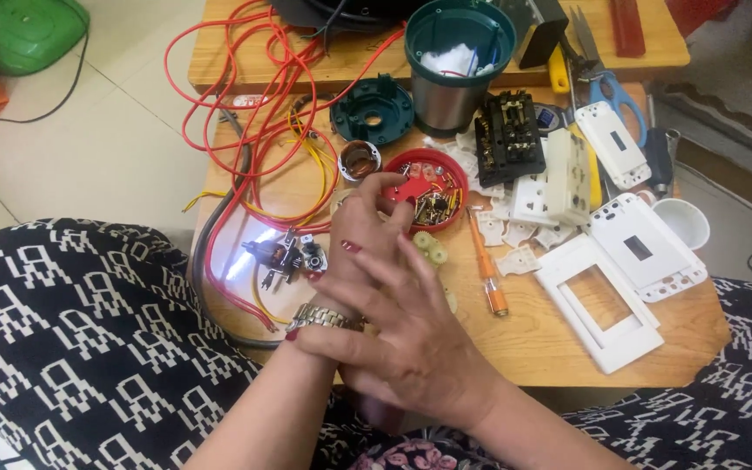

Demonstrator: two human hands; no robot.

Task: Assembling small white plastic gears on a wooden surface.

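Low wooden surface [533, 339] over pale tiled floor, crowded with red and yellow wires [258, 130], white switch plates [598, 305], a black switch block [508, 137] and a red dish of small brass parts [433, 187]. Hands overlap at the near edge: right hand [411, 344] spread loosely across the left wrist, left hand [376, 226] pinching a small red piece [408, 189] above the dish. Risk, as judged: a crossed, crowded grip could flick the piece into the clutter or tip the dish.

A home corner used as a small electrical repair spot: a low wooden desk [559, 348] on a tiled floor [89, 148] carries red wires [245, 113], white switch plates [646, 248], a black switch block [508, 139], scissors [607, 87], a tester screwdriver [487, 265] and a red lid of screws [433, 187].
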